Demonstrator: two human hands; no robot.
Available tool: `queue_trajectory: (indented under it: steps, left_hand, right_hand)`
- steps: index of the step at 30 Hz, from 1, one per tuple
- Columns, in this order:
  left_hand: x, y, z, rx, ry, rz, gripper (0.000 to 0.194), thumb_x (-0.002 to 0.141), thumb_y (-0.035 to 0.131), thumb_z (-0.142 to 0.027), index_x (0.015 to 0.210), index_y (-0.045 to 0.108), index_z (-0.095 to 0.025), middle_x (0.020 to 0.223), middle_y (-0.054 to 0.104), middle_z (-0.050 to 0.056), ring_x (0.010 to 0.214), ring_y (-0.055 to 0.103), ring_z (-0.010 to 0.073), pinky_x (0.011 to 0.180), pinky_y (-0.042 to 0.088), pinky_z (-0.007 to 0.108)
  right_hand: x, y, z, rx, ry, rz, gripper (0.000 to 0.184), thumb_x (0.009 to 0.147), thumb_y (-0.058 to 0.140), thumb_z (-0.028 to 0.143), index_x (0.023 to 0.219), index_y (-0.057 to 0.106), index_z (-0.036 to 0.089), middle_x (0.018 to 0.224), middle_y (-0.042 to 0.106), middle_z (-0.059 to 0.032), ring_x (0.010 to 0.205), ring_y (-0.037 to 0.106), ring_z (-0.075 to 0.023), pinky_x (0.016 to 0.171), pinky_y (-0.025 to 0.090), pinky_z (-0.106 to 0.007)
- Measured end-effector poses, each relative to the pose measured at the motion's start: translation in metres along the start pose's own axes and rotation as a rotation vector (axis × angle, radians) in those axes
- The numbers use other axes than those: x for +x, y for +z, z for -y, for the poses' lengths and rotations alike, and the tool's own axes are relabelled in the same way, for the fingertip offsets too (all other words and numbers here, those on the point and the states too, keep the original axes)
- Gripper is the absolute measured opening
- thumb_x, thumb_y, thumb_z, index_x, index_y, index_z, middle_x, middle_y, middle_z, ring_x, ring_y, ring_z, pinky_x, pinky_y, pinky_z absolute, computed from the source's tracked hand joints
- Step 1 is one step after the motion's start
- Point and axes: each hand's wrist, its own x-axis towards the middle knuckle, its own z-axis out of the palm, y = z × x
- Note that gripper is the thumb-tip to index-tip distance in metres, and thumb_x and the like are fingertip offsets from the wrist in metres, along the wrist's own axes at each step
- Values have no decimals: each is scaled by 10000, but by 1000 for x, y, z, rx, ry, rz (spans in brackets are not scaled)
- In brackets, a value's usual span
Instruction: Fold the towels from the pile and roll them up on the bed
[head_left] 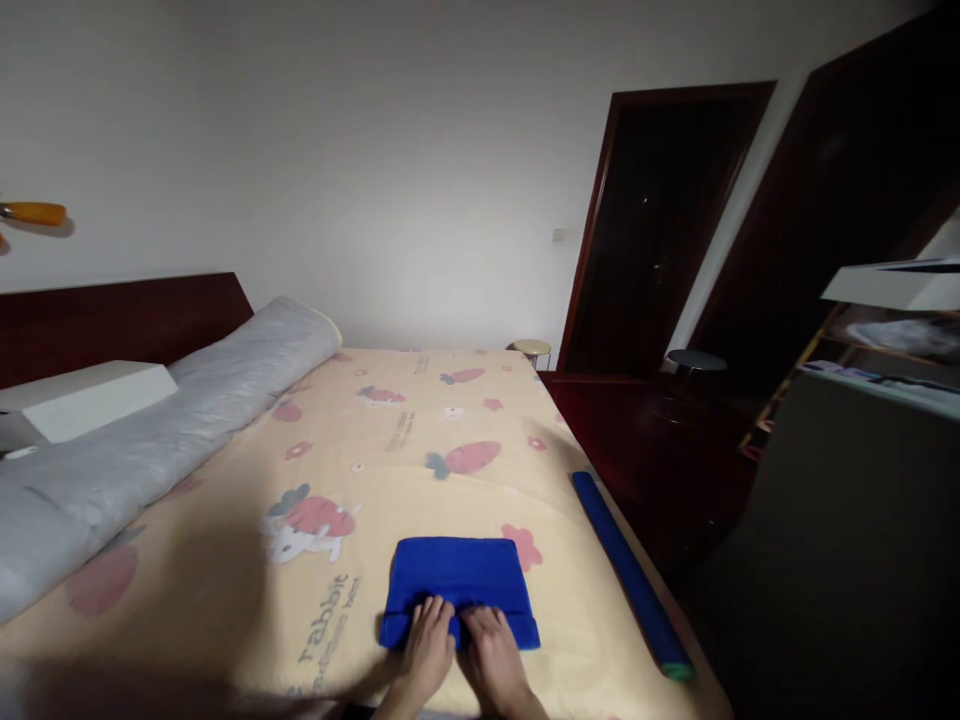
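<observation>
A blue cloth lies flat on the bed in front of me, with a narrow band turned over along its near edge. My left hand is on that band left of the middle, its fingers bent and close together on the fabric. Just to its right, my right hand grips the same folded band with curled fingers. Both thumbs and the cloth beneath the fingers are mostly hidden. To the right, a long blue roll with a green end lies along the bed's edge, apart from my hands.
A patterned yellow sheet covers the bed. At the left are a grey rolled quilt, a white box and a dark headboard. Past the right edge stand two stools, the dark one farther right, and a shelf.
</observation>
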Motion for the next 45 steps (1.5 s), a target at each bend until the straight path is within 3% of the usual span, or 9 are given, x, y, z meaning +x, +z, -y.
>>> queue_trajectory:
  steps: [3,9,13,17,25,32,36,40,45]
  left_hand:
    - [-2,11,14,28,30,-128,446,941,327,-225,1316,567,-249,1409,587,45,1327,493,196,1127,374,380]
    - [-21,1,92,214,113,-431,391,945,388,-242,1258,611,-316,1282,678,4,1199,585,186,1019,449,389]
    - [-10,16,61,224,175,-395,508,871,369,-96,1300,590,-254,1297,676,27,1210,587,185,1033,440,379]
    - [8,23,31,217,314,-369,437,945,370,-233,1341,556,-229,1357,636,29,1217,591,161,1002,471,312]
    - [-8,3,102,268,115,-472,403,961,385,-331,1319,571,-309,1375,622,11,1278,545,210,1036,441,428]
    - [23,20,19,158,290,-282,470,966,331,-264,1422,443,-274,1470,517,27,1333,500,175,1054,455,369]
    - [24,3,63,193,113,-254,469,971,309,-308,1428,415,-301,1491,484,37,1345,488,210,1050,449,437]
    - [4,-15,122,297,9,-410,464,958,354,-307,1415,436,-305,1482,496,31,1359,470,228,1069,417,451]
    - [-4,-10,80,252,165,-479,520,966,348,-249,1481,302,-307,1509,461,6,1378,445,175,1082,423,370]
  right_hand:
    - [2,7,-12,-20,-32,23,441,891,409,203,1289,592,246,1320,640,-41,1242,552,-200,1106,318,-373]
    - [-10,-10,-74,-197,81,-60,471,988,324,423,1334,565,215,1435,521,-59,1370,437,-274,1114,348,-488]
    - [2,4,-41,-137,-17,-24,450,1003,288,395,1341,556,267,1432,526,-36,1355,461,-231,1120,363,-437]
    - [19,16,-17,-69,-91,88,454,1000,295,412,1367,527,282,1439,518,-30,1344,474,-217,1116,377,-421]
    - [-1,-13,-100,-250,205,-113,472,974,336,440,1336,565,243,1480,462,-73,1405,379,-303,1098,372,-551]
    - [32,3,-19,-27,-23,144,517,995,233,510,1425,443,315,1512,411,-12,1411,374,-218,1161,325,-458]
    - [34,-14,-52,-131,203,121,565,986,241,522,1429,445,237,1524,386,-48,1440,316,-250,1171,289,-504]
    - [15,-31,-103,-207,267,10,552,977,289,515,1427,447,239,1536,359,-54,1440,315,-273,1156,296,-543]
    - [13,-20,-72,-112,72,-24,489,996,277,449,1422,454,287,1522,400,-51,1420,359,-241,1145,334,-500]
